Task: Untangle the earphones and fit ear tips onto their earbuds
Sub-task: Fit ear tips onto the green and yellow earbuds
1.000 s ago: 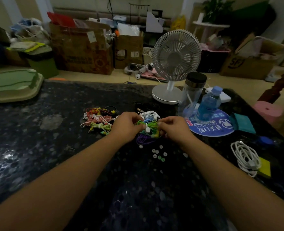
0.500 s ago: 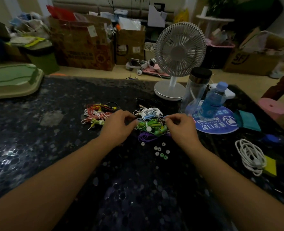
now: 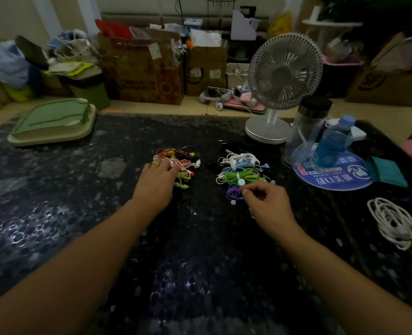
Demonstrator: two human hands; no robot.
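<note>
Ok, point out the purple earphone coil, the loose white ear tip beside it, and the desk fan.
purple earphone coil [image 3: 233, 192], head view, left loop.
loose white ear tip [image 3: 233, 202], head view, centre.
desk fan [image 3: 283, 71], head view, grille hub.

I see two tangled earphone heaps: a red-pink-yellow pile [image 3: 176, 163] at 11 o'clock, a white-blue-green-purple pile [image 3: 241, 174] at 1 o'clock, and one loose white ear tip [image 3: 233, 202] just below that second pile.

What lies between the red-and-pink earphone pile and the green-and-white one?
Head view: nothing but bare dark tabletop separates the red-and-pink pile from the green-and-white pile.
</note>
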